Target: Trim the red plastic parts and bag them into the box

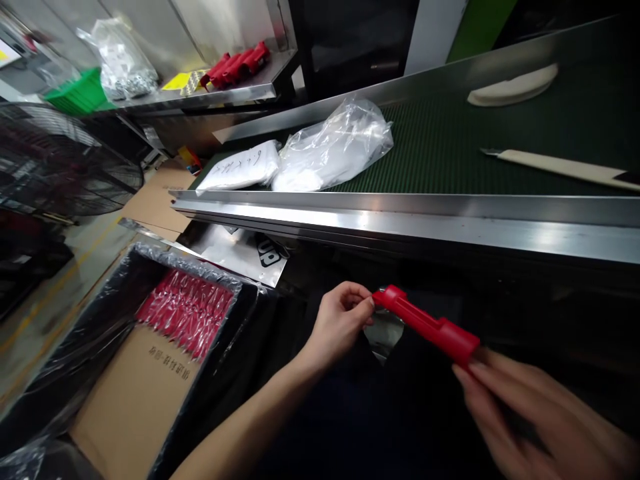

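Observation:
A long red plastic part, tube-like with a slot along its side, is held tilted below the conveyor's front edge. The fingertips of my left hand pinch its narrow far end. My right hand, partly blurred, is closed around the wider near end. Behind the part's far end hangs something clear and shiny, perhaps plastic film; I cannot make out what it is. At lower left, a film-lined box contains a row of bagged red parts beside a cardboard sheet.
A metal rail edges the green conveyor belt. On the belt lie white bags, a clear plastic bag, a pale-handled knife and a curved pale piece. More red parts lie on a shelf; a fan stands left.

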`<state>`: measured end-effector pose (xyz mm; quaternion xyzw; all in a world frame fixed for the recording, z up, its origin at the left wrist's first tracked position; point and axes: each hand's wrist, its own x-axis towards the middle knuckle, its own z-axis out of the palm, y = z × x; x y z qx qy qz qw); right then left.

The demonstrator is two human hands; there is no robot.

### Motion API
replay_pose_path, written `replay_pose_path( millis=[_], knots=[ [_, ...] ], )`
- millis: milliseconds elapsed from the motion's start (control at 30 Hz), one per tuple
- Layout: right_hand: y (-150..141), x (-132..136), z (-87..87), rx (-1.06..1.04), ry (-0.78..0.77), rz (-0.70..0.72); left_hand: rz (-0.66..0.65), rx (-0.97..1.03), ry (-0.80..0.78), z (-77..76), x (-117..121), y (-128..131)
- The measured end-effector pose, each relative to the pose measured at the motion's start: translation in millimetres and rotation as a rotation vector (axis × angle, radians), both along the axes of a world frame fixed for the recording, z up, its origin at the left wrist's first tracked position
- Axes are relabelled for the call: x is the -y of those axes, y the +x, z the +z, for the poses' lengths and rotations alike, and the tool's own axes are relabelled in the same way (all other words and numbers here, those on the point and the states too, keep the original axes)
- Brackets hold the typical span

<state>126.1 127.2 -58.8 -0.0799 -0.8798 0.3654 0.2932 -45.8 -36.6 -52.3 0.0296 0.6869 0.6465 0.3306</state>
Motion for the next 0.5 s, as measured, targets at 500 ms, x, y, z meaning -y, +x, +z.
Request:
replay_pose_path(
  millis=[500],
  knots=[
    [-22.9, 12.2, 9.0, -0.058, 0.515, 0.386, 0.007, -0.168, 0.004, -2.8, 9.2, 5.1]
  ],
)
